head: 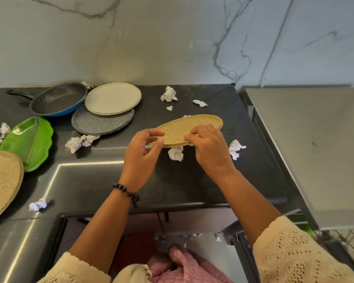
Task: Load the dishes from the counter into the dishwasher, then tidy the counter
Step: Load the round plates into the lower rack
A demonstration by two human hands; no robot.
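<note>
Lifting tan speckled oval plate [187, 128] off dark table [202, 176]: both hands' fingers [192, 135] pinch its near rim; next, carry it level to dishwasher.

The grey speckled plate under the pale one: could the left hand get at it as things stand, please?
Probably not right away. The left hand is busy holding the tan oval plate together with the right hand, and the pale plate covers most of the grey speckled plate. Only its near rim is exposed.
</note>
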